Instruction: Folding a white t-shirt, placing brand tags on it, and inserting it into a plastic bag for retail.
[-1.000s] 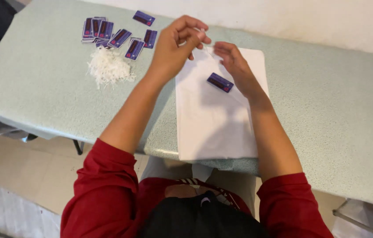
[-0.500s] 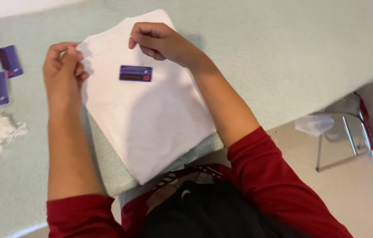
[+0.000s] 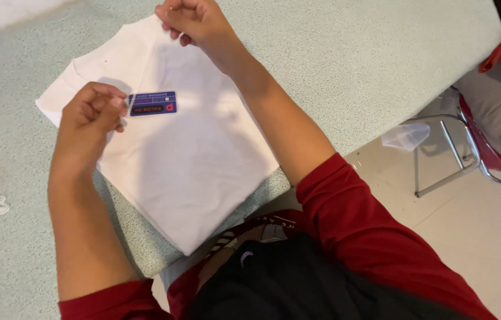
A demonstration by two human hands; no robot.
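Where the speckled pale-green counter (image 3: 381, 53) carries it: folded white cloth (image 3: 191, 160), smooth, roughly square, lying askew. Purple rectangular tag (image 3: 153, 103) on top. Left hand (image 3: 87, 121), fingers curled together at tag's left end. Right hand (image 3: 194, 21) pinches cloth's far corner; grip partly cropped. Beige tile floor, metal chair (image 3: 458, 160) at right.

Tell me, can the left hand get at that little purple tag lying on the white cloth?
Probably yes. The left hand rests on the folded white cloth right beside the purple tag, its fingertips at the tag's edge, with nothing between them.
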